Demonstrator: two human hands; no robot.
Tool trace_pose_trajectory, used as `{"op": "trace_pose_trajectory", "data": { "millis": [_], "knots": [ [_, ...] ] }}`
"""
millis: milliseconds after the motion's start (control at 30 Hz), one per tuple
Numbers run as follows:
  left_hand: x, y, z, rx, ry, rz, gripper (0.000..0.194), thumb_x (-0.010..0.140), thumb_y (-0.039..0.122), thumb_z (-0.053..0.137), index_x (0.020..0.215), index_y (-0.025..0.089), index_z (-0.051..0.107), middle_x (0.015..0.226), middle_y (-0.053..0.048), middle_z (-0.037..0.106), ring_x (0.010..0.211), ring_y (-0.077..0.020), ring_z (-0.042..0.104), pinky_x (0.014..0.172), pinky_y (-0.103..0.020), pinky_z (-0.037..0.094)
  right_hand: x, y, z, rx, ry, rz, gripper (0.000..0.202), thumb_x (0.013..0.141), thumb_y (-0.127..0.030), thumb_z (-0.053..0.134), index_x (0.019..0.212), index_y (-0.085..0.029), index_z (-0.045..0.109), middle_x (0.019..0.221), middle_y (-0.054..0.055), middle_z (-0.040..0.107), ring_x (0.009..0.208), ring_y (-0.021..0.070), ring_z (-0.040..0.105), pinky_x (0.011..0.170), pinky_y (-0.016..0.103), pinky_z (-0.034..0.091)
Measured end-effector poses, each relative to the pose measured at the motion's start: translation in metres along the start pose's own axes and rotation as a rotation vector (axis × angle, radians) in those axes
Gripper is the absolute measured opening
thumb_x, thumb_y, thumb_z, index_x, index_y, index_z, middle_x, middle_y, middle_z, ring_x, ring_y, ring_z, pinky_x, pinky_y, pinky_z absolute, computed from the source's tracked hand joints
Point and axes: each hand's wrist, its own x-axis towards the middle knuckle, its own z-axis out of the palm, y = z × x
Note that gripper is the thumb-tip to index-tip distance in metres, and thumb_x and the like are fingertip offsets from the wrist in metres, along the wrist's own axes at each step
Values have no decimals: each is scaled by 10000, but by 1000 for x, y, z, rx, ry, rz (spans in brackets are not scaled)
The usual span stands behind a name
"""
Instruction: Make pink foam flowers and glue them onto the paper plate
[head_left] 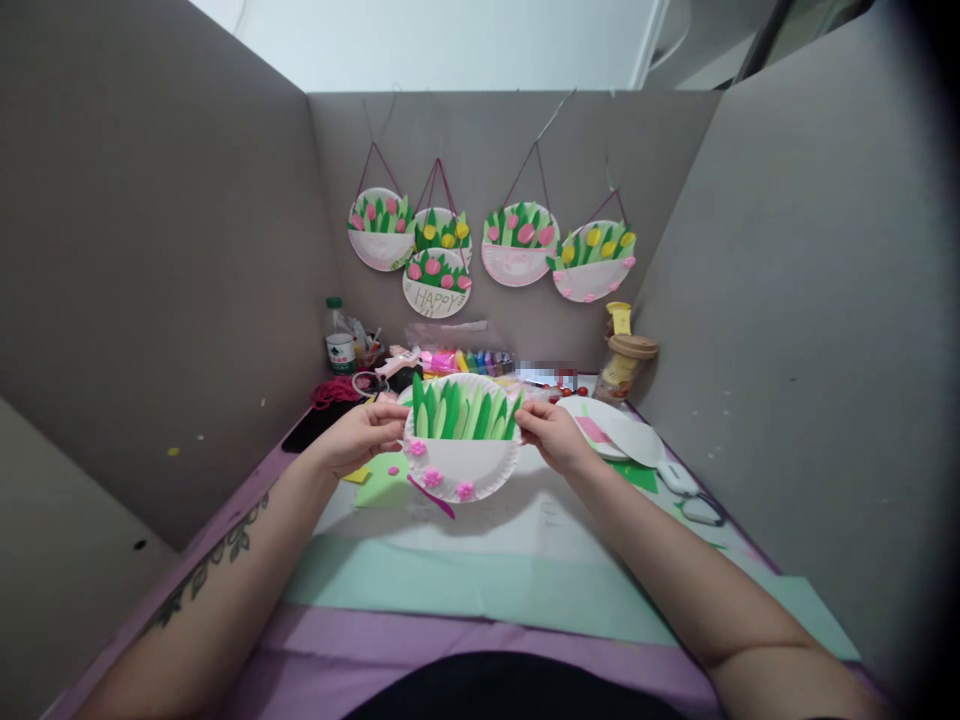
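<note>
Between my two hands is a paper plate basket [480,465], raised above the desk and facing me. A white half plate forms its front pocket, and green paper leaves [457,412] stand up out of it. Pink flowers [433,478] dot the lower left part of its rim. My left hand [375,435] pinches the basket's left edge. On the opposite edge, my right hand [551,432] grips it with thumb and fingers. A magenta strip [432,497] shows just below the plate, perhaps a tool lying on the desk.
Finished plate baskets [520,262] hang on the back partition. A bottle [340,340] and magenta cord [335,393] are at the left. Coloured clay packs [465,362] line the back. White plates [637,440], scissors [703,511] and a lidded jar [626,365] are to the right. Grey partitions enclose the desk.
</note>
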Motion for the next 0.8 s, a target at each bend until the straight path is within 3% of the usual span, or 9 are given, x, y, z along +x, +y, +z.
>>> {"op": "trace_pose_trajectory", "data": {
  "millis": [267,467,800],
  "knots": [
    [2,-8,1,-18,-56,-38,458,485,335,903,858,133,731,703,-23,677,592,-93,581,586,-208,461,-2,-5,3,-2,-21,26,352,570,-460,795,566,-177,585,515,-33,531,469,92,452,479,240,400],
    [0,-9,5,28,-95,-33,319,513,290,871,751,134,728,711,-49,692,599,-121,602,598,-235,458,-2,-4,3,13,-24,42,355,560,-451,802,566,-173,582,518,-33,530,466,85,445,472,230,384],
    [2,-18,7,40,-52,25,308,527,314,852,735,144,701,626,-12,634,504,-99,530,489,-221,415,-4,-5,4,34,-32,64,363,554,-451,809,572,-171,579,504,-39,527,458,78,437,466,220,365]
  ]
}}
